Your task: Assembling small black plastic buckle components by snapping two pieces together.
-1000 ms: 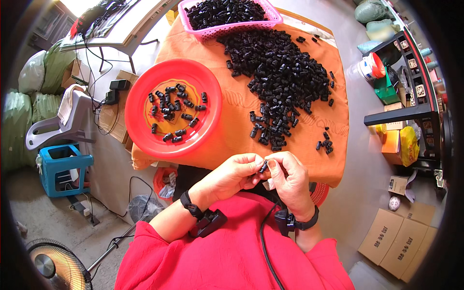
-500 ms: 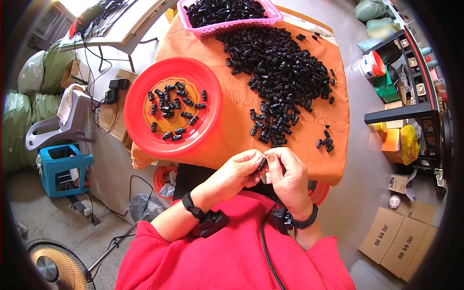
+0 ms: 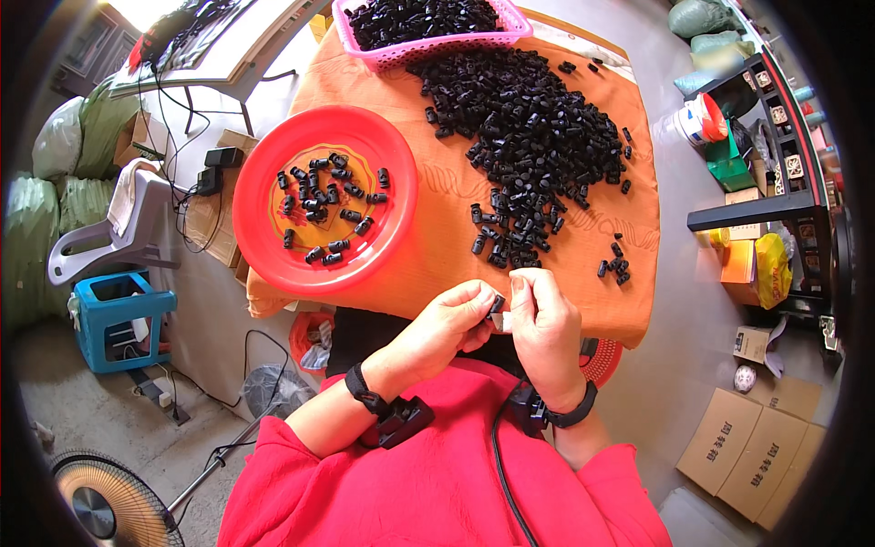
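An orange-covered tabletop [image 3: 433, 242] fills the upper middle of the head view, bearing a heap of black parts [image 3: 538, 137], a pink basket [image 3: 410, 57] at the top and a red plate [image 3: 397, 219] left of centre. Just below centre, my left hand [image 3: 445, 321] pinches a small black piece [image 3: 498, 304]; beside it, my right hand [image 3: 550, 333] is curled, its grip unclear.

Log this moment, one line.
Left hand: holds small black cylindrical piece | right hand: close beside, grip contents unclear | round red plastic plate: scattered black pieces | orange cloth: heaped black pieces
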Tool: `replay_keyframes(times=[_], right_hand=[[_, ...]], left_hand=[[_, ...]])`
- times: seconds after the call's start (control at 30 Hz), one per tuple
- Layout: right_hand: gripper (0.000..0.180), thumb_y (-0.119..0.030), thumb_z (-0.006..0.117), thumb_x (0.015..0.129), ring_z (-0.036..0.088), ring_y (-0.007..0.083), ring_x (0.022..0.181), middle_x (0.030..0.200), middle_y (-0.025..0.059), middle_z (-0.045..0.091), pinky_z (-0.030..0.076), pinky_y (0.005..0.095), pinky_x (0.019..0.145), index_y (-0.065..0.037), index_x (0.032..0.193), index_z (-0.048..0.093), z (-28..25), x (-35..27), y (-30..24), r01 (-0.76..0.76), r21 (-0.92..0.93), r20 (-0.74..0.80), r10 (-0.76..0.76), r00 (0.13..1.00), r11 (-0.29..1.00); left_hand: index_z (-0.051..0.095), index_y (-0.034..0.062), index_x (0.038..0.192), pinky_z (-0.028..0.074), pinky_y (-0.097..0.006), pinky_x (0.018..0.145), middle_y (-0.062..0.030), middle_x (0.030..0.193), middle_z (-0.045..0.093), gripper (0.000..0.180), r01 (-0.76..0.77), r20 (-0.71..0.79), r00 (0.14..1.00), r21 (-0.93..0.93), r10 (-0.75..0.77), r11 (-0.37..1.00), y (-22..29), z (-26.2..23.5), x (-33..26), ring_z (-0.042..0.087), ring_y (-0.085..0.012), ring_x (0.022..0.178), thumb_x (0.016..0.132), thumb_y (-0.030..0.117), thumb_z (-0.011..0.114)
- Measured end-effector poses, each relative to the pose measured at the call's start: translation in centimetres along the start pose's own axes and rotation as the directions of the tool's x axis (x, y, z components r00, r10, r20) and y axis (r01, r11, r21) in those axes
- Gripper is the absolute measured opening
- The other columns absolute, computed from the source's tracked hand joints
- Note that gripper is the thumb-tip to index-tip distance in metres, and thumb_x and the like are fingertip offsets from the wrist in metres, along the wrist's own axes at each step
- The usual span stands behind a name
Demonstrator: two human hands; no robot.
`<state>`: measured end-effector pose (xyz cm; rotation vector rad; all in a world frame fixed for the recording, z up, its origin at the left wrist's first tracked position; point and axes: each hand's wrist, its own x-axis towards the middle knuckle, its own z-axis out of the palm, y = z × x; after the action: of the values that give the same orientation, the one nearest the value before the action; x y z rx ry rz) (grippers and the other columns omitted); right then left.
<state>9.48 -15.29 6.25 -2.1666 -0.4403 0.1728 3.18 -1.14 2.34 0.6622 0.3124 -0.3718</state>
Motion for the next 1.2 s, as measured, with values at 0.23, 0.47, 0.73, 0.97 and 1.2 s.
replay_keyframes(times=[0.23,0.47,0.73,0.97,1.2], right_hand=[[0.004,-0.011,0.058,0.098,0.065,0.0327,0.06,0.068,0.0138,0.063,0.049,0.0412,0.052,-0.007,0.099,0.059,0.3,0.0,-0.3,-0.003,-0.053,-0.016,0.002,1.0,0.999],[0.004,-0.011,0.057,0.098,0.065,0.0338,0.059,0.067,0.0145,0.063,0.049,0.0429,0.051,-0.007,0.097,0.058,0.3,0.0,-0.3,0.016,-0.101,-0.025,-0.019,1.0,0.995],[0.006,-0.013,0.056,0.098,0.065,0.0364,0.062,0.069,0.0169,0.063,0.049,0.0449,0.052,-0.007,0.098,0.058,0.5,-0.2,-0.1,-0.017,-0.149,0.003,0.018,1.0,0.989],[0.007,-0.012,0.056,0.099,0.066,0.0328,0.061,0.069,0.0157,0.063,0.05,0.0422,0.052,-0.005,0.101,0.059,0.5,0.0,0.4,-0.022,-0.18,-0.095,0.005,0.996,0.983],[0.01,-0.012,0.056,0.101,0.065,0.0198,0.053,0.068,0.0115,0.063,0.05,0.0314,0.051,-0.003,0.1,0.061,-0.5,0.3,0.5,0.014,0.022,-0.07,-0.013,0.997,1.0]], left_hand=[[0.059,0.0097,0.102,0.033,-0.02,0.056,0.0018,0.084,0.057,0.026,-0.007,-0.034,0.999,0.038,0.008,0.999,0.0,0.2,-0.1,0.044,-0.0054,0.064,0.105,0.034,0.049],[0.058,0.0105,0.101,0.034,-0.02,0.057,0.0034,0.079,0.055,0.025,-0.035,-0.046,0.998,0.105,0.04,0.994,0.2,0.7,-0.3,0.044,-0.0051,0.064,0.105,0.033,0.048],[0.056,0.0118,0.095,0.036,-0.021,0.058,0.0033,0.078,0.055,0.025,-0.041,-0.1,0.994,0.119,0.053,0.992,-0.1,0.8,-0.2,0.044,-0.0053,0.064,0.106,0.032,0.047],[0.056,0.0102,0.096,0.037,-0.021,0.058,0.0033,0.081,0.054,0.024,-0.001,-0.108,0.994,0.112,0.013,0.994,-0.2,0.6,-0.5,0.044,-0.0057,0.066,0.106,0.029,0.047],[0.06,0.0065,0.097,0.037,-0.021,0.059,0.0024,0.081,0.053,0.023,0.042,-0.086,0.995,-0.069,-0.048,0.997,0.1,0.4,-0.5,0.046,-0.0067,0.068,0.104,0.027,0.051]])
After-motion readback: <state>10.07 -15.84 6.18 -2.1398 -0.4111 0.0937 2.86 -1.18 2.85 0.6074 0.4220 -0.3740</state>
